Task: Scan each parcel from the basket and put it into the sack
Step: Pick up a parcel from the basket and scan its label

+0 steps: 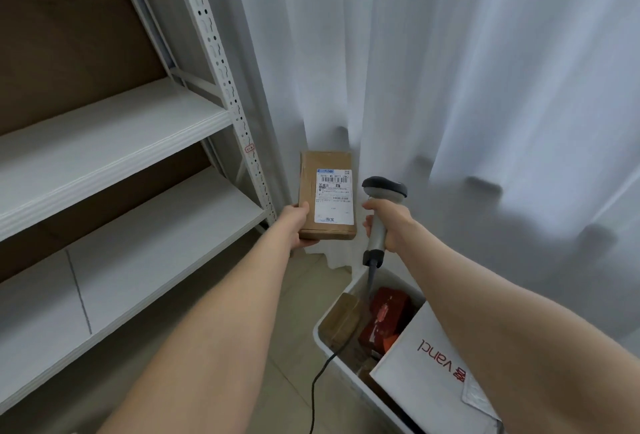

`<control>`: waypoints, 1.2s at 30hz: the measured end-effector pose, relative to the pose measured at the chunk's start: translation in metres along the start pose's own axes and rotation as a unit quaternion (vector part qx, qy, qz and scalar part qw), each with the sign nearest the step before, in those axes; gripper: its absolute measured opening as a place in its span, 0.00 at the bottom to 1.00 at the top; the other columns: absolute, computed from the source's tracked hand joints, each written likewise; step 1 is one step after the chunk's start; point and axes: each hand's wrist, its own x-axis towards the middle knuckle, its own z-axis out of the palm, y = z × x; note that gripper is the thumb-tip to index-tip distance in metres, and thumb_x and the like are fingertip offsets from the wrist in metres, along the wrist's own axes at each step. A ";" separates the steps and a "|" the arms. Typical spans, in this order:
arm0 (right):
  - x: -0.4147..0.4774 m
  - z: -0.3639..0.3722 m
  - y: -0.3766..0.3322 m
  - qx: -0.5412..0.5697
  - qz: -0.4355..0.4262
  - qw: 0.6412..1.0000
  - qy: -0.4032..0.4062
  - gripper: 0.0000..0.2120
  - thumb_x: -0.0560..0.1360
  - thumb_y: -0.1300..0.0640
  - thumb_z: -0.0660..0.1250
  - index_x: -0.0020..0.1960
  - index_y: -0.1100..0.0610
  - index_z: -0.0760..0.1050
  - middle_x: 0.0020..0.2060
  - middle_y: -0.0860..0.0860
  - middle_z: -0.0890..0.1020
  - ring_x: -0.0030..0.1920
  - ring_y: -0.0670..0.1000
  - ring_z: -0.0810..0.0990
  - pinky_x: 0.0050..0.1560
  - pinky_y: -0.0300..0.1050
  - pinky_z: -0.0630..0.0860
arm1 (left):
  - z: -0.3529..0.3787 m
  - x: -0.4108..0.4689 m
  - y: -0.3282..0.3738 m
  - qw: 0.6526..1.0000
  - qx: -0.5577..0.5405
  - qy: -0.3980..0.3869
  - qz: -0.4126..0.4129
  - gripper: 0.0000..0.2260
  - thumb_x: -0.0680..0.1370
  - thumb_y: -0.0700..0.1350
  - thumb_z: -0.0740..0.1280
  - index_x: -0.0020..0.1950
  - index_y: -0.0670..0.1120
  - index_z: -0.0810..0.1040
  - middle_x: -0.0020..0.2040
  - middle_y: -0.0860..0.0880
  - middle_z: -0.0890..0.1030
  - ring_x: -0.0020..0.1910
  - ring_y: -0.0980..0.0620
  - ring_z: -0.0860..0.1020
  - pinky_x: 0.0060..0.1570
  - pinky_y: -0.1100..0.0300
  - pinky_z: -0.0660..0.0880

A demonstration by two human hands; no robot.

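Note:
My left hand (297, 225) grips a flat brown cardboard parcel (308, 198) by its lower left corner and holds it upright in the air, its white shipping label (334, 196) facing me. Just to its right, my right hand (389, 222) grips the handle of a grey handheld barcode scanner (382, 191), whose head sits beside the label. A black cable hangs from the scanner down into the white basket (323, 340) at the lower right. In the basket lie a brown box (344, 315), a red package (384, 315) and a white "vancl" parcel (429, 361). No sack is in view.
A white metal shelving rack (114, 142) with bare shelves fills the left side, its perforated upright (221, 62) close to the parcel. White curtains (450, 87) hang behind and to the right. Beige floor tiles (277, 381) show between the rack and the basket.

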 end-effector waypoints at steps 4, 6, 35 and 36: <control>0.005 0.036 0.025 -0.012 0.021 0.998 -0.060 0.17 0.73 0.59 0.73 0.58 0.60 0.74 0.46 0.57 0.81 0.41 0.54 0.79 0.36 0.45 0.77 | -0.037 -0.011 -0.007 0.999 -0.012 0.032 0.004 0.12 0.83 0.49 0.56 0.62 0.44 0.69 0.50 0.42 0.80 0.49 0.42 0.79 0.46 0.44 0.77; 0.004 0.056 0.040 -0.026 0.032 0.994 -0.099 0.16 0.72 0.61 0.74 0.58 0.61 0.75 0.49 0.57 0.84 0.45 0.55 0.83 0.38 0.46 0.78 | -0.060 -0.020 -0.015 0.998 -0.032 0.060 -0.001 0.13 0.83 0.49 0.55 0.63 0.43 0.69 0.53 0.42 0.79 0.50 0.42 0.79 0.47 0.43 0.77; -0.281 0.427 0.404 -0.292 0.081 0.908 -0.290 0.13 0.70 0.63 0.74 0.49 0.62 0.72 0.45 0.57 0.80 0.51 0.57 0.80 0.57 0.52 0.78 | -0.583 -0.263 -0.296 0.905 -0.128 0.397 -0.081 0.12 0.79 0.33 0.58 0.40 0.46 0.72 0.37 0.45 0.73 0.34 0.50 0.72 0.34 0.57 0.73; -0.289 0.436 0.420 -0.298 0.089 0.906 -0.288 0.13 0.70 0.63 0.74 0.48 0.62 0.72 0.46 0.58 0.80 0.51 0.57 0.81 0.57 0.51 0.78 | -0.598 -0.266 -0.310 0.903 -0.139 0.397 -0.092 0.10 0.80 0.34 0.58 0.43 0.46 0.73 0.38 0.45 0.74 0.36 0.49 0.73 0.33 0.58 0.75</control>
